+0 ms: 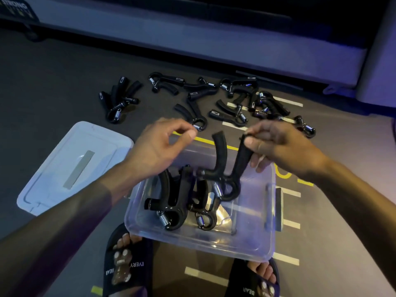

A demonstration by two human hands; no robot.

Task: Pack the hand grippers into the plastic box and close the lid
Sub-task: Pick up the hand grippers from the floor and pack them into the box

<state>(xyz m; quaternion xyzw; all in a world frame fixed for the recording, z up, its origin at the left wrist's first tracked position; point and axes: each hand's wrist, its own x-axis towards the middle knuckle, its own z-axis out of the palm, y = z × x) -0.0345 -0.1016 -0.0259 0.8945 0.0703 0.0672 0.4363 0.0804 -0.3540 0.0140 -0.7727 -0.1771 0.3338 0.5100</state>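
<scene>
A clear plastic box (255,243) sits on the floor between my feet, with two black hand grippers (175,202) lying inside at its left. My right hand (278,144) pinches one handle of a third black hand gripper (225,168), which hangs over the box with its spring end down. My left hand (162,144) hovers above the box's far left corner, fingers loosely curled and holding nothing. The clear lid (70,166) lies flat on the floor left of the box. Several more hand grippers (231,99) are scattered on the floor beyond the box.
My feet in black slides (126,264) stand at the near edge of the box. A low grey ledge (214,46) runs across the far side. Yellow and white floor markings (287,194) run under and right of the box.
</scene>
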